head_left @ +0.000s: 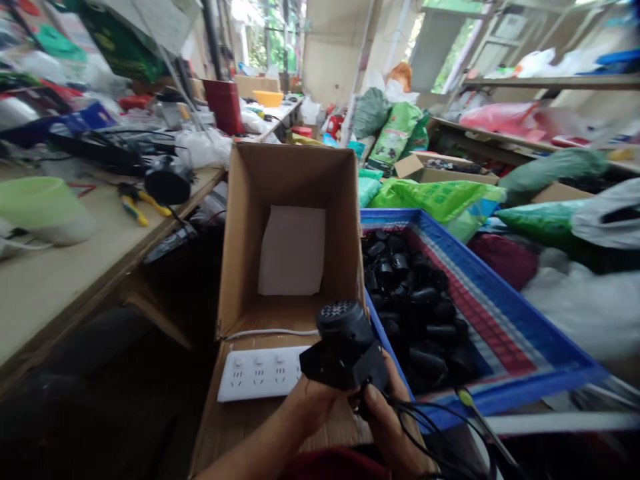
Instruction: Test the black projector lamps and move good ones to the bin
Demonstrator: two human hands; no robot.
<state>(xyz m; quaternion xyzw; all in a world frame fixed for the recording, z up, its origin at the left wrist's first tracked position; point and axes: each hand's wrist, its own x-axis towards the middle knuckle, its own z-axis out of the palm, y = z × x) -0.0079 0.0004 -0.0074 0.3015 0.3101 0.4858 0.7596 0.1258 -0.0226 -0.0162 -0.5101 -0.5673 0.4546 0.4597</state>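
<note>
The left hand point(313, 407) and right hand point(393, 427) clamp one black plastic unit point(345, 347) just over a white power strip point(250, 377). The unit looks stiff and fairly light, best gripped by its squared body, clear of the trailing black cord point(425, 427). A blue tray point(500, 287) holds roughly two dozen more, too piled to count exactly; one cardboard box point(240, 247) stands beside it.

along the left of the frame runs a pale wooden workbench point(65, 300), bearing a pale green plastic tub point(43, 210), yellow-handled pliers point(135, 203) and a round black device point(169, 181). at upper right, a long wooden shelf point(550, 83) carries white plastic bags point(545, 63).
</note>
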